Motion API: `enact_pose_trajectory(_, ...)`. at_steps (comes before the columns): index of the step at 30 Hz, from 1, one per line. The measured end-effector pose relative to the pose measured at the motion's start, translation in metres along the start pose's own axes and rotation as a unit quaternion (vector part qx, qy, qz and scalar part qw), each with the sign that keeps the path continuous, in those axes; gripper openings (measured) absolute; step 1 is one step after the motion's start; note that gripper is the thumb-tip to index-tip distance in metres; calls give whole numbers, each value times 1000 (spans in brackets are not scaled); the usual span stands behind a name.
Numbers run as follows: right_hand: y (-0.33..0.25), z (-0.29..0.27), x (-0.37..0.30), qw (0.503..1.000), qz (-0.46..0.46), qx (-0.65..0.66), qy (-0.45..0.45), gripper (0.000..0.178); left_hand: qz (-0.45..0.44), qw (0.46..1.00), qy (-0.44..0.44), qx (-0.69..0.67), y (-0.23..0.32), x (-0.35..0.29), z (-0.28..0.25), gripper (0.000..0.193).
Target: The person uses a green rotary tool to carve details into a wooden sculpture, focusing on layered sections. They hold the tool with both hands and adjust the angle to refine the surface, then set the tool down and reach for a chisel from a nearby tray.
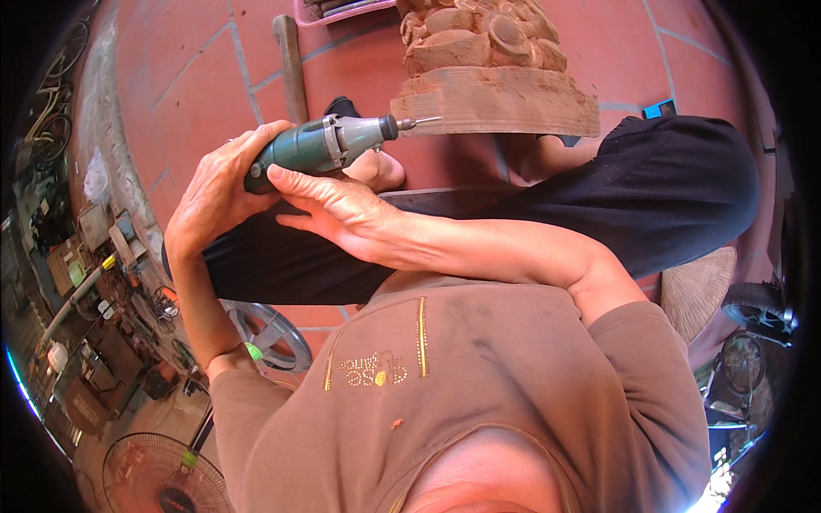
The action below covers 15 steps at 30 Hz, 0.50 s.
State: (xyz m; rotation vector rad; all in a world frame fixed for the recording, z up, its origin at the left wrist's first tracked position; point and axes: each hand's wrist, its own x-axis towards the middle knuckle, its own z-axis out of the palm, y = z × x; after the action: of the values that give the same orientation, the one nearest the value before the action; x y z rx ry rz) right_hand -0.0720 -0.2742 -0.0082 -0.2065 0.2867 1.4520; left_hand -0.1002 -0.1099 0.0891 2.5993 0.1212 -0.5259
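My left hand (218, 184) is closed around the rear body of a green and grey die grinder (310, 145), wrapping it from the left. A thin metal bit (421, 122) sticks out of its collet to the right, in front of a carved wooden block (500, 101); whether it touches the wood I cannot tell. My right hand (346, 214) reaches across my body from the right. Its thumb lies against the grinder's underside near the rear end, while its other fingers are stretched out and apart below, gripping nothing that I can see.
A wooden bar (291, 68) lies on the red tiled floor (188, 77). Beyond it stands a pink basket (342, 10) of tools. A small blue box (660, 109) is beyond my right knee. At left are clutter and a standing fan (162, 470); at right, a wheel (757, 308).
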Motion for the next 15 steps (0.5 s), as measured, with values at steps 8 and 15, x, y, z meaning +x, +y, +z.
enact_pose_trajectory(8, -16, 6, -11, 996, 6, -88, 20, 72, -11, 999, 7, -37, 3, -4, -4, 66)
enact_pose_trajectory(15, -6, -10, -18, 996, 25, -84, -19, 82, 11, 1000, -16, -22, 2, -5, 3, 66)
